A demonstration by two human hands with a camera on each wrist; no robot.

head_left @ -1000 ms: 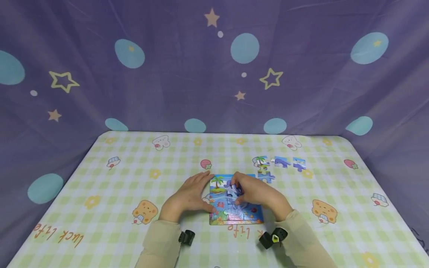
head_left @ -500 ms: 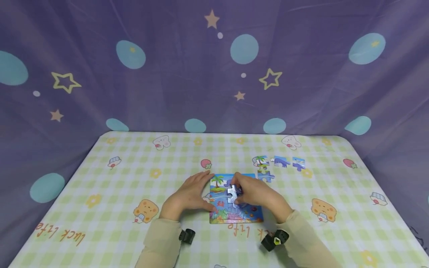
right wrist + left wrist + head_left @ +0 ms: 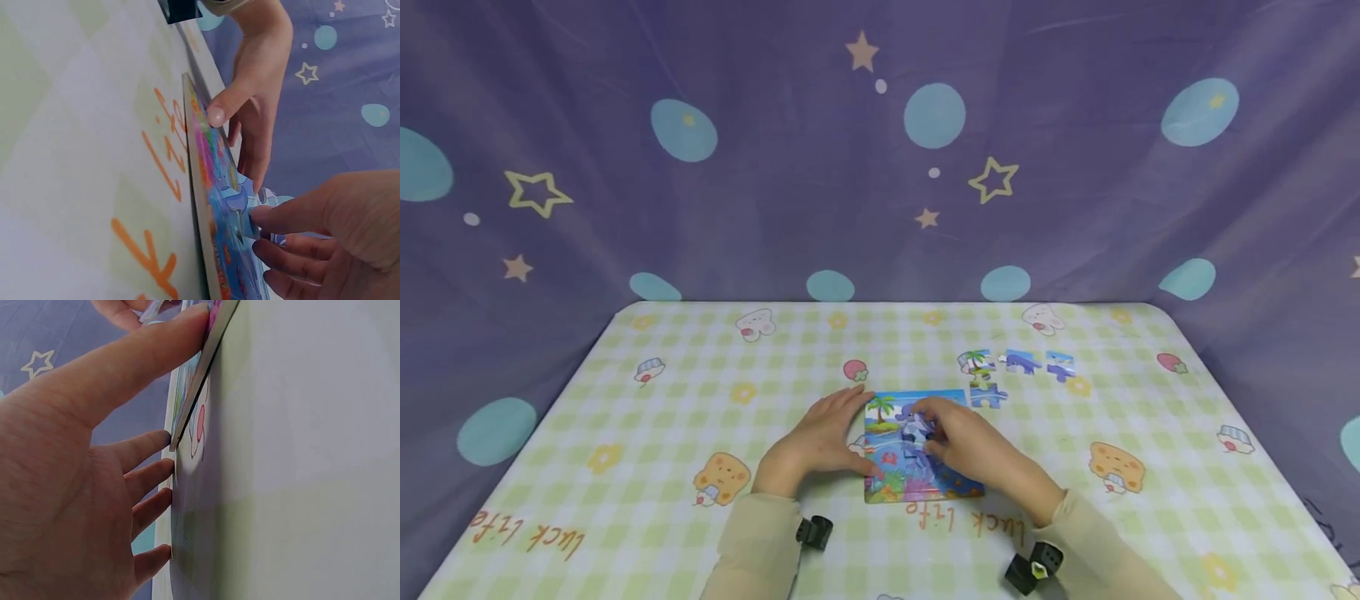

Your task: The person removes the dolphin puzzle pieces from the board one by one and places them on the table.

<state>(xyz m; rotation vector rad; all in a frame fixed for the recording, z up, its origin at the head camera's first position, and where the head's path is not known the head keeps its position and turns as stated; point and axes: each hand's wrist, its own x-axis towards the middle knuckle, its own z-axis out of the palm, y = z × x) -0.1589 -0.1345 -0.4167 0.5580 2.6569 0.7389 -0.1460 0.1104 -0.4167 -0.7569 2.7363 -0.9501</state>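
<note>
A jigsaw puzzle board (image 3: 889, 482) with a sea picture, palm tree and crab lies flat on the table in the head view. My right hand (image 3: 973, 442) pinches a jigsaw piece (image 3: 248, 209) between thumb and fingers over the board's middle. In the right wrist view that piece is tilted, its lower end close to the board's surface. My left hand (image 3: 817, 437) spreads around the board's left side. Its thumb (image 3: 169, 347) presses on the near left part of the board, while the other fingertips rest on the tablecloth by the far left corner.
Several loose jigsaw pieces (image 3: 1021, 362) lie beyond the board to the right, one of them (image 3: 987, 396) close to its far right corner. A checked tablecloth (image 3: 625, 417) covers the table. Behind hangs a purple curtain (image 3: 775, 167). Black wrist cameras (image 3: 1034, 568) sit at both sleeves.
The piece in my right hand has been tipped over the board, and the right wrist has swung slightly right and nearer. My left hand keeps its place on the board.
</note>
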